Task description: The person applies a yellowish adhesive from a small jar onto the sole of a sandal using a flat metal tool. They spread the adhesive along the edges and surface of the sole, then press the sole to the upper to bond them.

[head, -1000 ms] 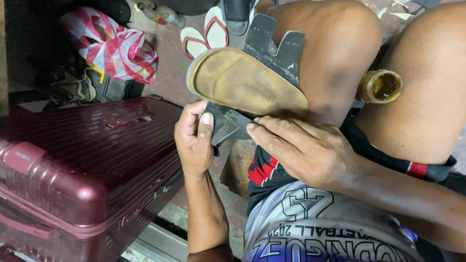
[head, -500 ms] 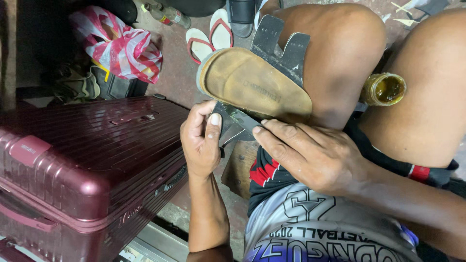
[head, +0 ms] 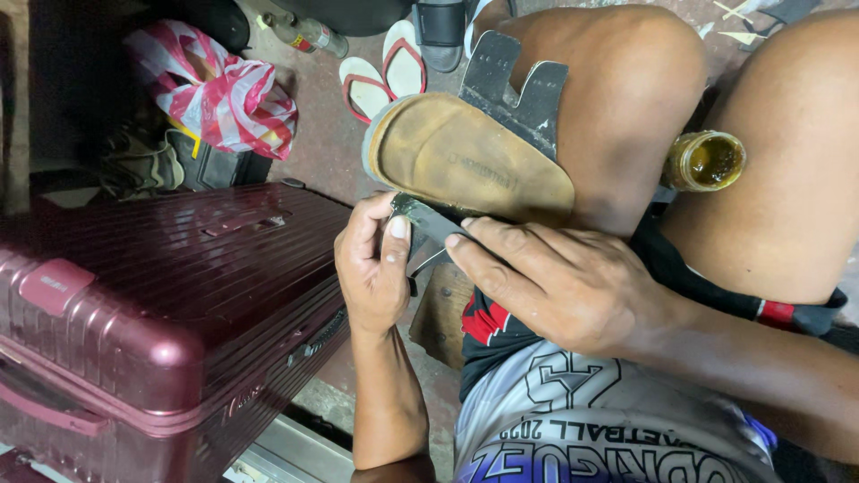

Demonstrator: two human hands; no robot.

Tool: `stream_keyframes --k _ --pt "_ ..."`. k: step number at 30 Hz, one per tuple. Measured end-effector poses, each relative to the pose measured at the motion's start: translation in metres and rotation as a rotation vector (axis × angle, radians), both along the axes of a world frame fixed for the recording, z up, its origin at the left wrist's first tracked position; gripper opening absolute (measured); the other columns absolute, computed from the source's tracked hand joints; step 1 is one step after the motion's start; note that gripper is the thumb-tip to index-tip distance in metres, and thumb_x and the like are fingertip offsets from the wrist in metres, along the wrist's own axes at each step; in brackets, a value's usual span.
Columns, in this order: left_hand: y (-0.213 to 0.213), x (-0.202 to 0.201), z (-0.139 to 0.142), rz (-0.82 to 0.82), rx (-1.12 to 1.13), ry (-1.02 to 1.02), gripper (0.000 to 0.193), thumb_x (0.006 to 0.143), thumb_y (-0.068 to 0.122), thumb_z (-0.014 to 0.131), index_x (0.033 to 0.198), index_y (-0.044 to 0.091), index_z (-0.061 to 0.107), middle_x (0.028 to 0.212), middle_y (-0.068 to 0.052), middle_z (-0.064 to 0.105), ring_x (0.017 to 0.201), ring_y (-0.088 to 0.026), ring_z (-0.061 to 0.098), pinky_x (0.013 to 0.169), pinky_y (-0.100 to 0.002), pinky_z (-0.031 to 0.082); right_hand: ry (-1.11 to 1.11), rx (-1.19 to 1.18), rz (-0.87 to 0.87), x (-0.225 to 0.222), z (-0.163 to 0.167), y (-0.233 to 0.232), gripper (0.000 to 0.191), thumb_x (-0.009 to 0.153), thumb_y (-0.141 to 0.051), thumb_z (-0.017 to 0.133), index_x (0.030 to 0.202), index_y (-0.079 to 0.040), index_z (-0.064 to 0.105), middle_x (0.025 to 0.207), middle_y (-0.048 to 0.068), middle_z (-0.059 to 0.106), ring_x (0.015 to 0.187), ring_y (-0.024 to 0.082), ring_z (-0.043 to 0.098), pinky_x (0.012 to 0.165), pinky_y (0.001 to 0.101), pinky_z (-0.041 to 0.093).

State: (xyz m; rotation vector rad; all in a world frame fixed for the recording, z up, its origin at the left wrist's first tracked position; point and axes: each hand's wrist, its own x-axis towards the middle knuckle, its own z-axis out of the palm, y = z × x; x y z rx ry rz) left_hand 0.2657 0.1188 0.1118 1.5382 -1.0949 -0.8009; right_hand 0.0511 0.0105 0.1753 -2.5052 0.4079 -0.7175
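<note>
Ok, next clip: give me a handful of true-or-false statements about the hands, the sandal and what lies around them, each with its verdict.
1. Both hands pinch a dark strap piece just below the sandal. True: the left hand and the right hand both grip it.
2. The sandal lies flat on the floor. False: it rests against the person's knee.
3. A maroon suitcase lies beside the left hand. True.
4. The open jar stands on the suitcase. False: it sits between the person's legs.
5. A pair of flip-flops lies on the floor beyond the sandal. True.
</note>
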Motion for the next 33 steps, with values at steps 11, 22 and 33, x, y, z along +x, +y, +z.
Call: stream_keyframes --k 11,22,33 --pt "0.001 0.003 -0.005 -0.006 0.016 0.073 0.017 0.108 0.009 0.054 0.117 -0.003 0.062 0.104 -0.005 0.067 0.094 -0.009 0.058 0.088 -0.025 0.049 -0.013 0.069 -0.085 -0.008 -0.002 0.005 0.032 0.086 -0.003 0.077 0.116 0.004 0.071 0.112 0.016 0.07 0.095 0.026 0.074 0.08 0.0359 0.06" --pt "0.001 0.003 -0.002 -0.036 -0.006 0.059 0.018 0.107 0.008 0.054 0.119 -0.003 0.062 0.102 -0.004 0.063 0.092 -0.01 0.056 0.087 -0.025 0.047 -0.026 0.059 -0.051 0.002 -0.002 0.001 0.039 0.084 -0.006 0.076 0.122 0.001 0.069 0.119 0.016 0.069 0.101 0.028 0.073 0.082 0.0366 0.06" --pt "0.002 0.005 -0.004 -0.053 -0.024 0.054 0.017 0.108 0.007 0.054 0.12 -0.002 0.061 0.103 -0.003 0.064 0.088 -0.008 0.057 0.083 -0.023 0.047 -0.038 0.061 -0.051 0.003 -0.007 0.002 0.036 0.089 -0.005 0.075 0.124 0.001 0.069 0.12 0.015 0.069 0.103 0.026 0.074 0.085 0.0354 0.061"
